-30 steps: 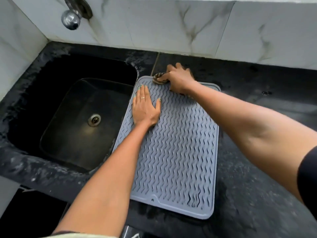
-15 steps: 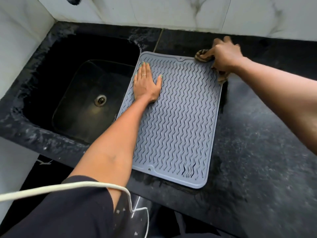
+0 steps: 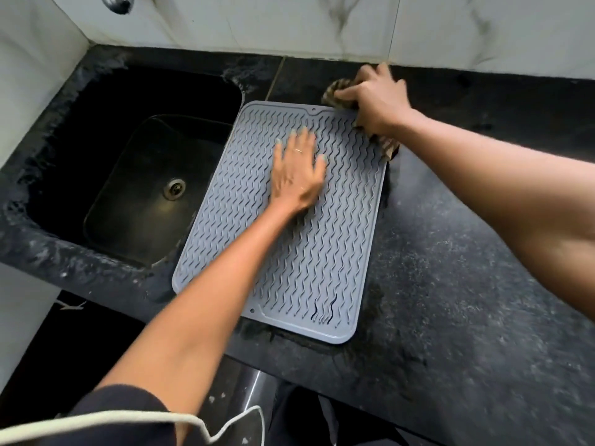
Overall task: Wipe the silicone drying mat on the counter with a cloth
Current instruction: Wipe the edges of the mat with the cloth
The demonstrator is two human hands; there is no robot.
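Note:
A grey silicone drying mat (image 3: pixel 309 252) with wavy ridges lies on the black counter (image 3: pixel 467 284), its left edge overhanging the sink. My left hand (image 3: pixel 297 172) lies flat on the mat's upper middle, fingers spread, a ring on one finger. My right hand (image 3: pixel 376 101) grips a bunched brownish striped cloth (image 3: pixel 335 91) at the mat's far right corner. Part of the cloth shows below the wrist at the mat's right edge.
A black sink (image 3: pixel 96 175) with a metal drain (image 3: pixel 174 188) sits left of the mat. A chrome tap (image 3: pixel 117 3) is on the marble wall (image 3: pixel 322 24) behind. The counter's front edge runs below the mat.
My right hand and the cloth moved rightward along the mat's far edge to its right corner. My left hand shifted from the mat's left side toward its middle. The camera view shifted too.

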